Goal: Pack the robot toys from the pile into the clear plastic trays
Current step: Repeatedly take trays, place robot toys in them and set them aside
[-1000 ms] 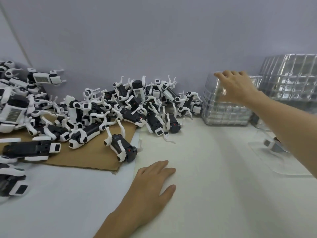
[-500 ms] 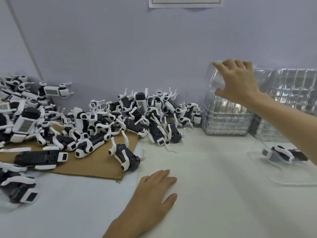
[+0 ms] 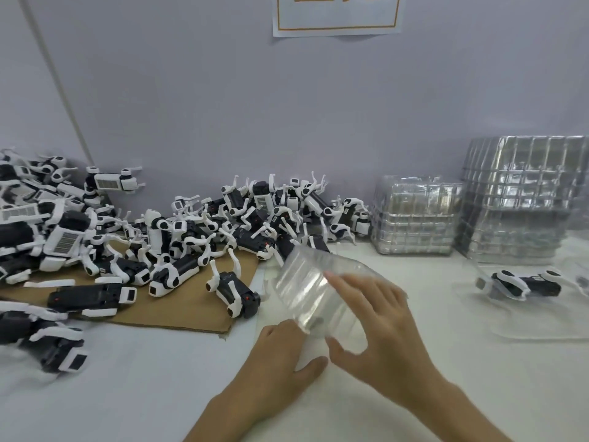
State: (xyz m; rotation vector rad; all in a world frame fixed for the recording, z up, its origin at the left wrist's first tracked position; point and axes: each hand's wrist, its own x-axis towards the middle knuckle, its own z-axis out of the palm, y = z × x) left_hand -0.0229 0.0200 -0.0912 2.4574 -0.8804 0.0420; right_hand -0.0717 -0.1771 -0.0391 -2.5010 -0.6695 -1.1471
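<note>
Down from the stack by the wall, the right hand [image 3: 379,327] has come to the middle of the table [image 3: 414,393], and it now brings one clear plastic tray [image 3: 312,291]. It grasps this tray with the fingers spread over the upper side and the thumb at the near edge. The tray is tilted, just above the table. The left hand [image 3: 280,355] lies flat and relaxed on the table. Its fingertips reach the near edge of the tray, but I cannot tell if they touch it.

Just left of the tray one robot toy [image 3: 234,293] lies at the edge of a cardboard sheet [image 3: 178,311]. The pile of robot toys [image 3: 197,237] spreads behind it toward the wall. At the right stand a low stack of trays [image 3: 414,221] and a taller stack [image 3: 522,199]. Near them lies a filled tray [image 3: 541,327] with a toy inside.
</note>
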